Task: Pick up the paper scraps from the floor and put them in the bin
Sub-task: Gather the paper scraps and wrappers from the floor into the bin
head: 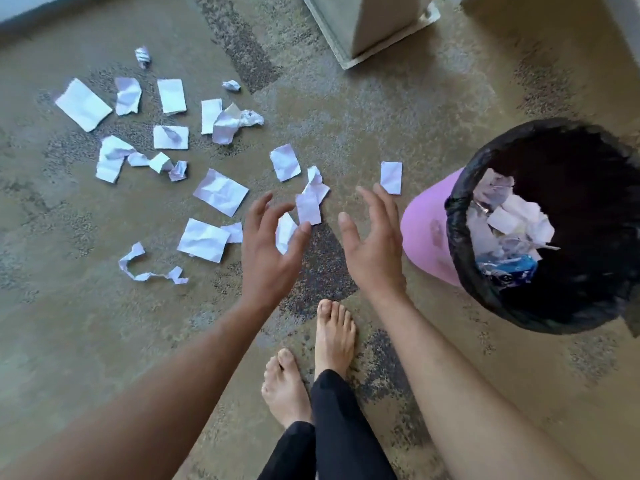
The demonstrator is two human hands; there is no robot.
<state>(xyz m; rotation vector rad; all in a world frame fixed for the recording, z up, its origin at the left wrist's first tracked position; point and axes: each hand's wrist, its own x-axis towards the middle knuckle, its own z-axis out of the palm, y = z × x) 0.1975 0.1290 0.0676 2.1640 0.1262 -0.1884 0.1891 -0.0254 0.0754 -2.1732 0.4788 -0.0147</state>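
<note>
Several white paper scraps lie scattered on the carpet, mostly left of centre; some are flat, some crumpled. A pink bin with a black liner stands at the right and holds crumpled paper. My left hand hovers with spread, slightly bent fingers over a small scrap and holds nothing. My right hand is open beside it, palm turned inward, just left of the bin. A folded scrap lies between the two hands.
A grey furniture base stands on the carpet at the top centre. My bare feet are below the hands. A single scrap lies close to the bin.
</note>
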